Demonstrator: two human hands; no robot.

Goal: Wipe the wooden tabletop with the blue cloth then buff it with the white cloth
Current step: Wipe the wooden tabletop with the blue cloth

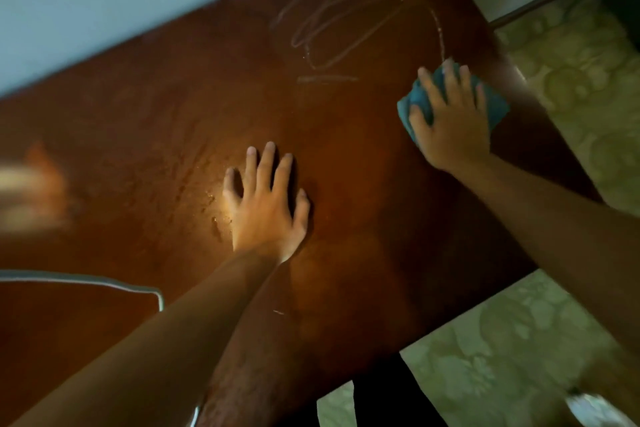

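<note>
The glossy reddish-brown wooden tabletop [346, 184] bears pale looping smear marks [346, 28] near its far edge; a crumpled blue cloth [498, 107] lies at its right edge.

Left hand [266, 204] flat, fingers spread; right hand [450, 118] pressing, fingers extended

No readable text, label, brand, number or sign shows anywhere in this view.
</note>
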